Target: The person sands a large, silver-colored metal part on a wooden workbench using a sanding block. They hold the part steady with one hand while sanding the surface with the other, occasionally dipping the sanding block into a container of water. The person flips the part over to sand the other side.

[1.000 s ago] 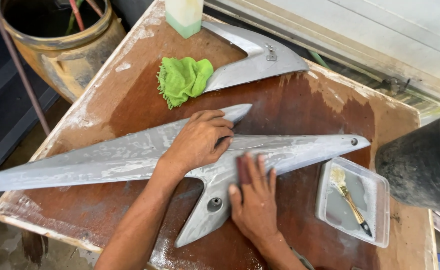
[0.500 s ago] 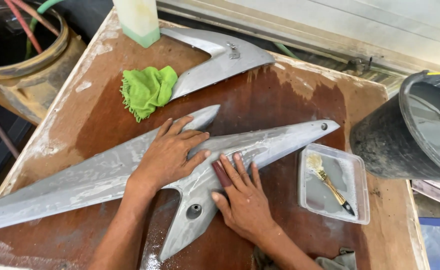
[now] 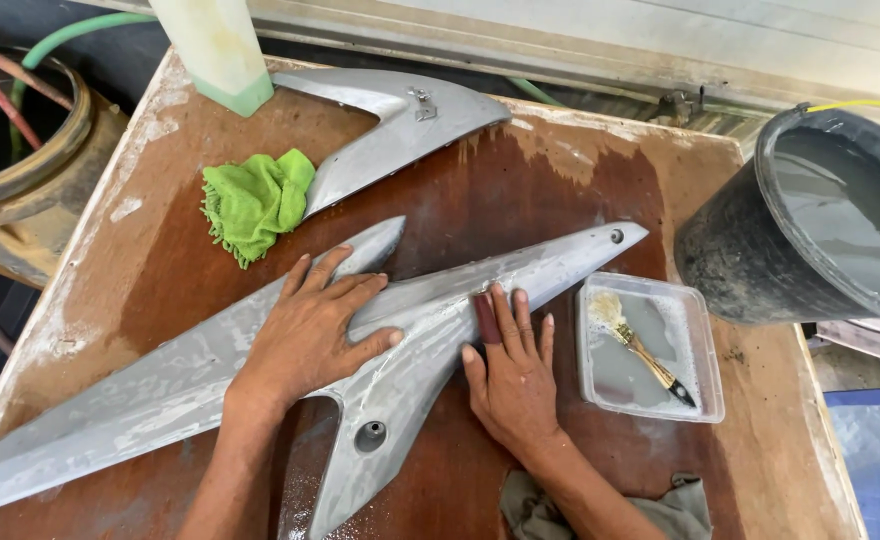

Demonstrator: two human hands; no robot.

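Note:
A long grey pointed body panel (image 3: 160, 390) lies across the wet brown table (image 3: 520, 190). My left hand (image 3: 310, 325) lies flat on the panel's middle, fingers spread, pinning it down. My right hand (image 3: 510, 370) presses a small dark reddish sanding pad (image 3: 486, 318) under its fingers against the panel's right arm. The panel surface looks wet and streaked.
A second grey panel (image 3: 400, 125) and a green rag (image 3: 255, 200) lie at the back. A clear tray (image 3: 650, 350) with a brush (image 3: 640, 345) sits to the right, beside a black bucket (image 3: 800, 230) of water. A grey cloth (image 3: 550, 510) lies at the front edge.
The view has shifted, bringing the bucket into sight. My right hand has slid along the panel's right arm with the pad. The left hand keeps its place.

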